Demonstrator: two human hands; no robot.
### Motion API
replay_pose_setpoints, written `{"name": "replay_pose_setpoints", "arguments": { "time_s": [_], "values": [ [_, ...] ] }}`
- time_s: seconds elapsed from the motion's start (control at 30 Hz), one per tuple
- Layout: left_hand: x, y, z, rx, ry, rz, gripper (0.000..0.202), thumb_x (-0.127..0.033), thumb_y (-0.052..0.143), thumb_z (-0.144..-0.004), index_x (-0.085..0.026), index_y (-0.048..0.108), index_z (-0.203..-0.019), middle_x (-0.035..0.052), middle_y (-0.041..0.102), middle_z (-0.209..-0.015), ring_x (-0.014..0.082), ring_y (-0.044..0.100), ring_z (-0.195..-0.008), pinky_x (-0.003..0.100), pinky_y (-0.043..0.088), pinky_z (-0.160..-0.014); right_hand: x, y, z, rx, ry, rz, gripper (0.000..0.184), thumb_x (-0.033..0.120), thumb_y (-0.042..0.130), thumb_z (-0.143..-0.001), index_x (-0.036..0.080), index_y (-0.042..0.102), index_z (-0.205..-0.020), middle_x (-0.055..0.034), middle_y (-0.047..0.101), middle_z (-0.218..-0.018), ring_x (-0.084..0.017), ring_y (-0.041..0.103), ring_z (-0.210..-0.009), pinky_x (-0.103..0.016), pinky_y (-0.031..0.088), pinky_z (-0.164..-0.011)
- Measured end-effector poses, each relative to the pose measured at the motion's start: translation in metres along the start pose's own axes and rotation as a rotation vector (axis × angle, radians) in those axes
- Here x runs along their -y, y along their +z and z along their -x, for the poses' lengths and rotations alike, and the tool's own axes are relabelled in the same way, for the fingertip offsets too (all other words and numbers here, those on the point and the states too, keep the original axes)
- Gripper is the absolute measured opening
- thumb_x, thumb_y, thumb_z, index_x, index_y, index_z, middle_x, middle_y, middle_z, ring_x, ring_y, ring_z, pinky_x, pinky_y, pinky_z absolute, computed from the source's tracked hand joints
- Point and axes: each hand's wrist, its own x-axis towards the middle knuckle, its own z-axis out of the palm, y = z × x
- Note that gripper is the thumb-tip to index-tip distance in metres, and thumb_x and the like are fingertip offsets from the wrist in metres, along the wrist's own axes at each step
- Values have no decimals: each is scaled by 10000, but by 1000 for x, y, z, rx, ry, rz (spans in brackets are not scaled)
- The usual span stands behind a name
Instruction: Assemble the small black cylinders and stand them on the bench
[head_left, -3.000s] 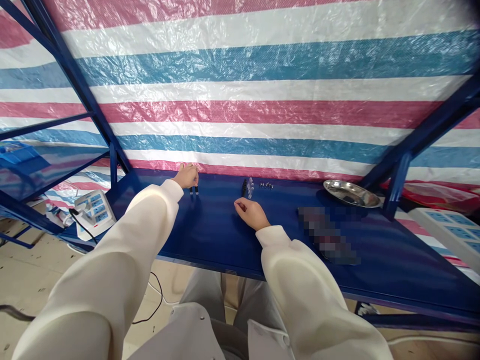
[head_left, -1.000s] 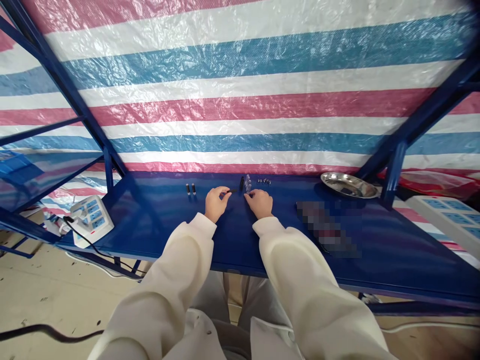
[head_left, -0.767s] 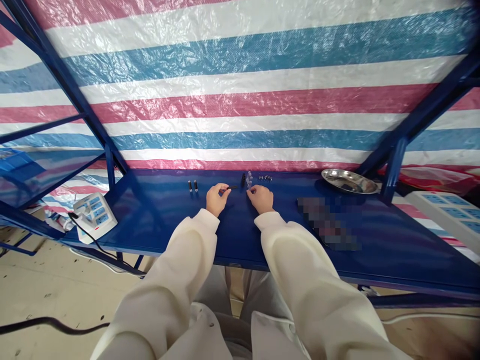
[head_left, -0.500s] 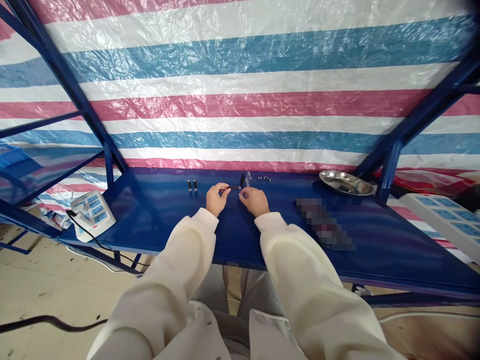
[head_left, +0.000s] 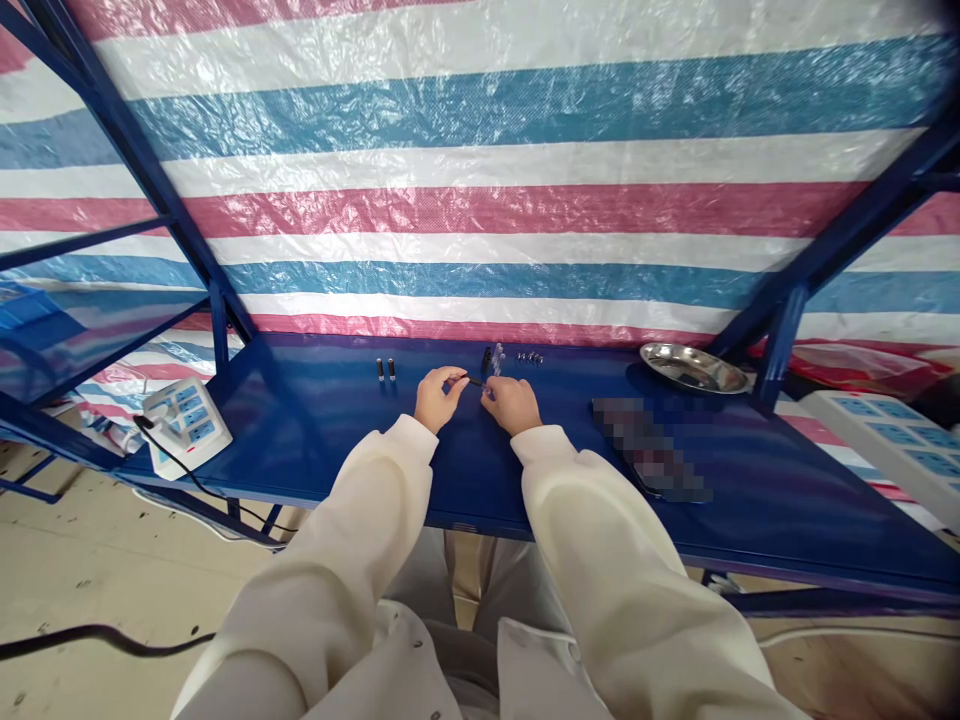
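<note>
A short span, side to side

The blue bench (head_left: 300, 430) runs across in front of me. Over its middle, my left hand (head_left: 437, 398) is pinched on a thin black stick (head_left: 475, 381), its long axis running sideways toward my right hand (head_left: 514, 404), slanting slightly my way. That hand grips a small clear piece (head_left: 487, 391) at the stick's free end. Just beyond, nearer my right hand, black parts (head_left: 487, 359) sit beside clear parts (head_left: 498, 358); tiny shiny bits (head_left: 530, 358) are to their right. My left hand hides the stick's near end, and I can't tell whether the other end only touches the clear piece or sits inside it.
</note>
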Motion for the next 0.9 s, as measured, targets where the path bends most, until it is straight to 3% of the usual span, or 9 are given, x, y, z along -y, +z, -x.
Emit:
{"name": "replay_pose_setpoints", "arguments": {
  "time_s": [0.33, 0.6, 0.9],
  "values": [
    [0, 3, 1, 135, 5, -15, 95, -207, 661, -735, -176, 664, -825, 29, 691, -780, 130, 626, -717, 270, 508, -692, 3, 3, 0, -26, -46, 17, 153, 211, 464, -830, 157, 607, -820, -95, 690, -848, -199, 598, -800, -300, 240, -664],
    [4, 3, 0, 132, -22, -2, 92, -208, 649, -738, -169, 656, -821, 24, 682, -769, 118, 613, -688, 255, 507, -676, 2, 5, -1, -30, -95, -40, 168, 227, 460, -845, 164, 604, -784, -67, 678, -774, -178, 591, -754, -289, 246, -669],
    [2, 2, 0, 78, 26, -32, 98, -237, 594, -791, -179, 656, -840, 30, 677, -783, 115, 600, -674, 253, 499, -669, 3, 4, -1, -33, -44, -116, 152, 258, 482, -838, 181, 612, -832, -33, 664, -714, -163, 597, -707, -264, 269, -661]
  ]
}}
